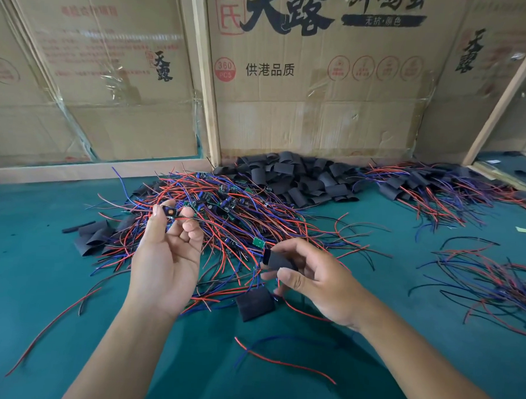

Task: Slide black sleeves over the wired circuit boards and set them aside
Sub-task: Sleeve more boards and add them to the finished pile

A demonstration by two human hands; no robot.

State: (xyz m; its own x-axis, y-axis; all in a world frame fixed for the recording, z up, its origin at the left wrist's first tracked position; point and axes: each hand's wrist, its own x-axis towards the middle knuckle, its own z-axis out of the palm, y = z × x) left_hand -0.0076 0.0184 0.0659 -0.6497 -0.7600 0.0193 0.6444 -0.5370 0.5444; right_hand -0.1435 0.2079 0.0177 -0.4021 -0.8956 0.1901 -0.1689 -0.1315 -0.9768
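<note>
Two hands are showing: the left hand [167,255] is pinching one circuit board [169,211], the right hand [315,283] one black sleeve [279,260]. One loose sleeve [255,303] is lying near the green worktop's [29,280] front edge. Piled sleeves [298,178] and wired boards [225,210] are lying too tangled to count.

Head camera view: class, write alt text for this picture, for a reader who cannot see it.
A person's left hand pinches a small wired circuit board while the right hand holds a black sleeve, the two still apart. They work over a green table strewn with red, blue and black wired boards, with a heap of sleeves behind.
</note>
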